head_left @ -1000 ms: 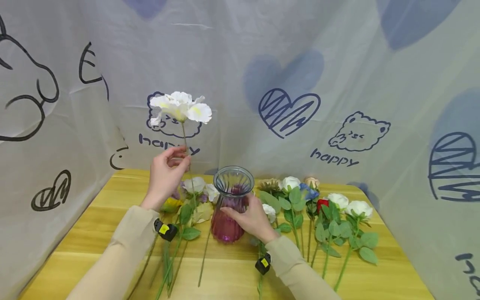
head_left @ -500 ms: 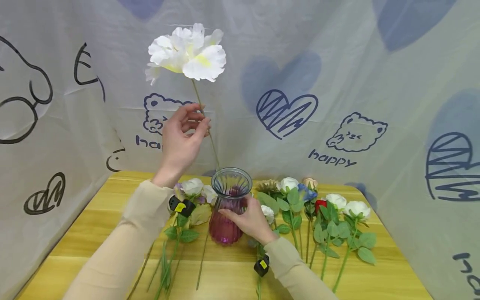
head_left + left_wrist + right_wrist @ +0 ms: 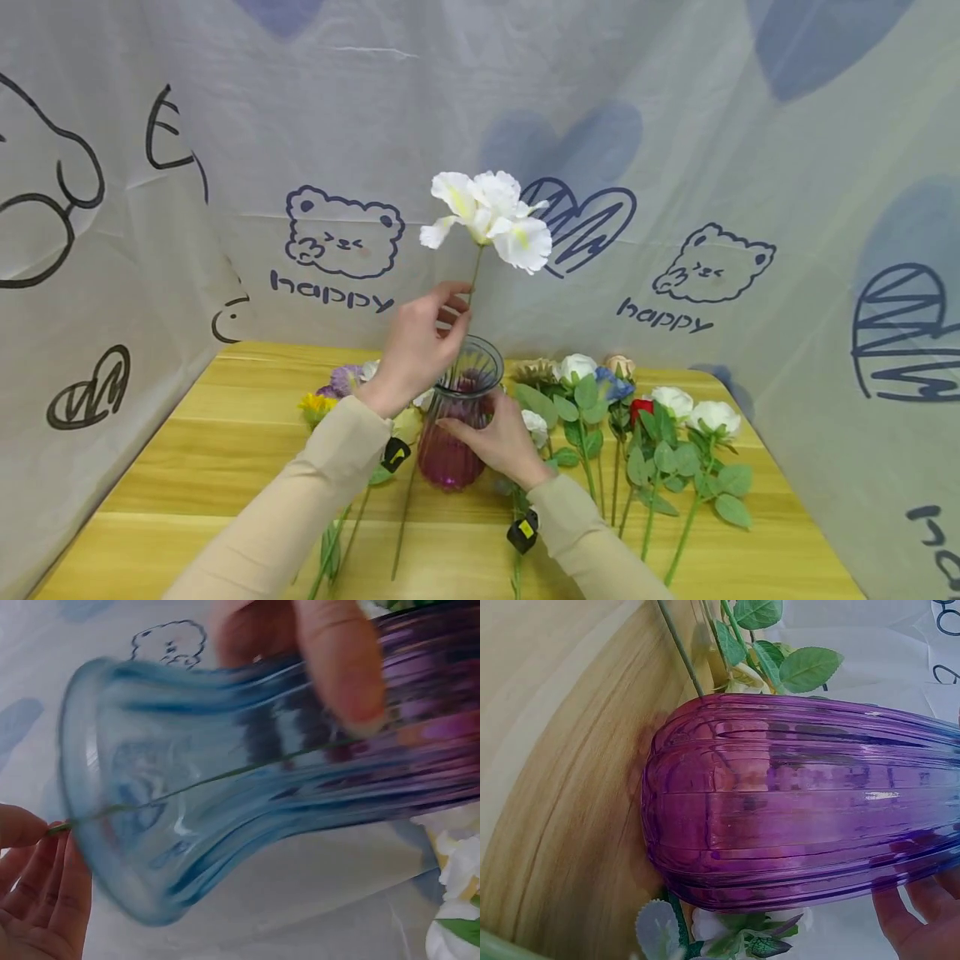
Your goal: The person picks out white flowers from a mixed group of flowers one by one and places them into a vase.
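My left hand (image 3: 423,346) pinches the thin green stem (image 3: 214,778) of a white artificial iris-like flower (image 3: 487,218) with ruffled, yellow-touched petals. The lower stem runs down inside the ribbed glass vase (image 3: 454,454), seen through its clear bluish neck in the left wrist view. The bloom stands well above the rim, tilted a little to the right. Low on the vase's right side, my right hand (image 3: 504,439) grips the glass, thumb across the front. In the right wrist view the purple base of the vase (image 3: 727,802) stands upright on the wooden table.
Artificial flowers lie on the table (image 3: 180,467) on both sides of the vase. To the right are white roses (image 3: 716,419), a blue flower (image 3: 615,385) and a red one (image 3: 642,408). Left are a yellow flower (image 3: 317,405) and a purple one (image 3: 345,380), partly behind the left arm.
My left hand first raised the white flower, then carried it right and lowered it, bringing its stem into the vase. My right hand has stayed on the vase.
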A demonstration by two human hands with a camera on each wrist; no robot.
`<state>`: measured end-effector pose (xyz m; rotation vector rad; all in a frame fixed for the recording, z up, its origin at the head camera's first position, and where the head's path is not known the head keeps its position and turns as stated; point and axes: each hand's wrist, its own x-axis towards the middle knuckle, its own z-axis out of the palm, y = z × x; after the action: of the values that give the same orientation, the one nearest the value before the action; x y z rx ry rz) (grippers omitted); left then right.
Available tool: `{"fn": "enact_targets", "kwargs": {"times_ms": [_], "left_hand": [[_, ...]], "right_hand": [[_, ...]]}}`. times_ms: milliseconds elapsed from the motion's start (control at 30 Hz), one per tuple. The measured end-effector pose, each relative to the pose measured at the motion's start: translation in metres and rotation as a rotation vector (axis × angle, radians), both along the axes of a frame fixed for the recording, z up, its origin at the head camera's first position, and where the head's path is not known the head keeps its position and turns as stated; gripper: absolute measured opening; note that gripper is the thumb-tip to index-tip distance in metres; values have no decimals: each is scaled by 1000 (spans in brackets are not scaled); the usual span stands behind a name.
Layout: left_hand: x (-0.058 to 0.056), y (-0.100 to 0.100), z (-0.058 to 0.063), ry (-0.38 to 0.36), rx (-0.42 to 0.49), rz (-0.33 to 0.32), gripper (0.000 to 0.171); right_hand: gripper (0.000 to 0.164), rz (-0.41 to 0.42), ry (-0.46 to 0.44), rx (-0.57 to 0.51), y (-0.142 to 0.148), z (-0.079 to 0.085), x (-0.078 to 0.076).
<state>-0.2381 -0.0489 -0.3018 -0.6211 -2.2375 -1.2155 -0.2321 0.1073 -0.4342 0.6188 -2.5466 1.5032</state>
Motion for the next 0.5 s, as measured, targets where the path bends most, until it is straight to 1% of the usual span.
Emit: {"fn": "enact_targets", "kwargs": {"times_ms": [167,233,300,400,500], "left_hand": [[1,2,-14,19,-127,-28,29],[2,-1,-19,12,-174,-17,28],[3,-5,-24,-9,-207,10,27],[7,-15,-32,-70,-204,50,27],[9,-24,-40,-109,-176,74,29]], "right_hand": [[54,4,-4,-7,1,0,0],[56,16,-16,-25,1,0,0],[56,26,-29,-46,1,0,1],[55,32,-30,-59,1,0,1],[52,22,-3,-44,1,0,1]]}}
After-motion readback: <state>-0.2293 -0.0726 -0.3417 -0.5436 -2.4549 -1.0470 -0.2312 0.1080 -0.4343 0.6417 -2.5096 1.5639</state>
